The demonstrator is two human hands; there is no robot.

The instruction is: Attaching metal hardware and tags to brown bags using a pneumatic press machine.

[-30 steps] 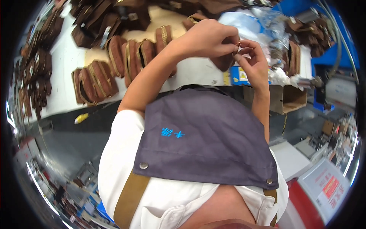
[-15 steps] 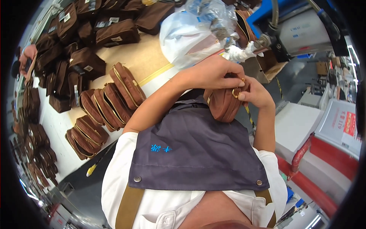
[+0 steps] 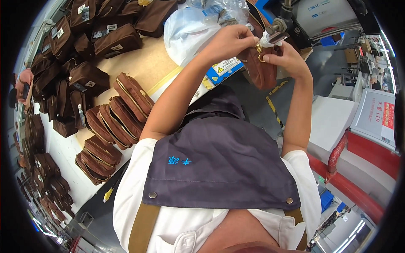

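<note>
A small brown zipped bag (image 3: 262,76) hangs between my hands, in front of the machine's metal arm (image 3: 279,26). My left hand (image 3: 233,41) is closed, thumb and fingertips pinching a gold metal clasp (image 3: 258,47) at the bag's upper edge. From the other side my right hand (image 3: 292,62) is closed too, its thumb against the gold ring (image 3: 262,59) joined to that clasp; its other fingers are partly hidden behind. White wrapping (image 3: 265,39) on the machine's end sits right by my fingertips.
Several brown bags (image 3: 126,109) stand in rows on the table (image 3: 145,63) at left, with darker brown bags (image 3: 116,42) piled behind. A clear plastic bag (image 3: 185,33) lies near my left hand. The machine's grey cylinder (image 3: 327,17) is at upper right; red pipes (image 3: 337,158) run at right.
Both hands have moved farther away from my body, carrying the brown bag up to the machine's wrapped end. The bag now hangs clear of my apron.
</note>
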